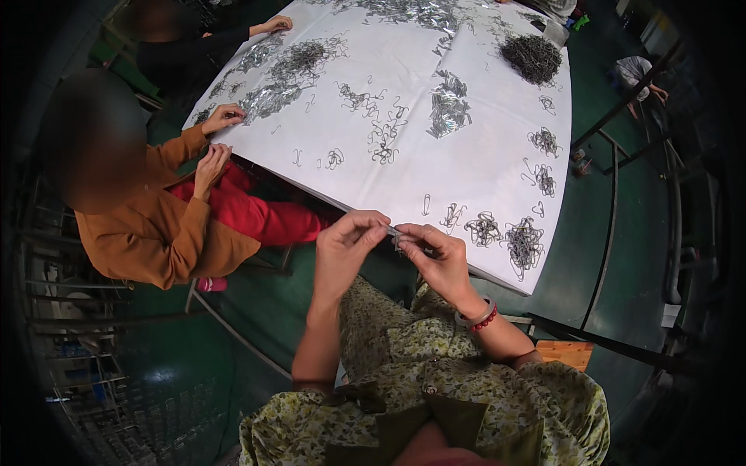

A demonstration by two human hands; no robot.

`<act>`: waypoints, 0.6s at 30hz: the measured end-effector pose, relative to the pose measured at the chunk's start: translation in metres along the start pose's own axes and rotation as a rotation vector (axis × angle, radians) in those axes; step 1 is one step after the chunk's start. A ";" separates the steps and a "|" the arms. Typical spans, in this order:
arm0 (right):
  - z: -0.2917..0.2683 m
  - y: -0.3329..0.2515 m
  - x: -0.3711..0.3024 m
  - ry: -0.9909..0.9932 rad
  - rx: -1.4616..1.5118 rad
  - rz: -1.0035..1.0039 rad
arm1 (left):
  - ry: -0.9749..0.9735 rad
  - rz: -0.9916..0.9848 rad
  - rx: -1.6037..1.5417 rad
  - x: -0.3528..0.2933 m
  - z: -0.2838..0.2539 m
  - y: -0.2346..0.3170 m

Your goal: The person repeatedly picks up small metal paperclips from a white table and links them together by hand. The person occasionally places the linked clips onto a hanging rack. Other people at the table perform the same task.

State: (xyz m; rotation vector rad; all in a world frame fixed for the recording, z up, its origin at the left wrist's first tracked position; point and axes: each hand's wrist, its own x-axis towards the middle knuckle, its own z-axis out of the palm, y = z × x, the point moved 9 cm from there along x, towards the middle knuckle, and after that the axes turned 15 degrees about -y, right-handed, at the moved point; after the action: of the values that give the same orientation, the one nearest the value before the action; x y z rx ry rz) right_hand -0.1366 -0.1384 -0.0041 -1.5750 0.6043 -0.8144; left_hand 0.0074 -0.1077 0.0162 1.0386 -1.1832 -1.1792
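Observation:
My left hand [347, 247] and my right hand [437, 260] meet just off the near edge of the white table [342, 180]. Both pinch a small grey metal piece [394, 231], seemingly a wire hook; fingers hide most of it. Close beyond my right hand lie a few bent wire hooks [451, 216] and a small pile of hooks [483, 228]. A larger heap of hooks [524, 247] sits at the near right corner. One lone hook [426, 204] rests ahead of my hands.
A pile of shiny, clear-looking strips [449, 105] lies mid-table; a dark heap of wire hooks [531, 59] stands far right. At the left edge, a person in a brown jacket [159, 233] handles pieces, with another person's hand [277, 24] beyond. Metal rails [614, 194] run along the right.

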 end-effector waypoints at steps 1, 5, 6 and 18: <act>0.001 -0.002 0.001 0.001 -0.011 -0.021 | -0.024 0.108 0.038 -0.007 0.007 0.007; -0.002 -0.020 -0.001 0.064 -0.142 -0.097 | 0.102 0.159 0.335 -0.019 0.012 0.010; -0.002 -0.025 0.000 0.067 -0.170 -0.115 | 0.134 0.174 0.367 -0.020 0.014 0.013; -0.049 -0.029 0.050 0.117 -0.393 -0.181 | 0.234 0.189 0.087 -0.025 0.009 0.002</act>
State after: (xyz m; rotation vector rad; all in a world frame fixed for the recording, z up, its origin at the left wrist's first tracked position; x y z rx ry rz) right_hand -0.1463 -0.2025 0.0353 -1.9707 0.7471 -0.9695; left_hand -0.0009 -0.0826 0.0162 1.0732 -1.1271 -0.8417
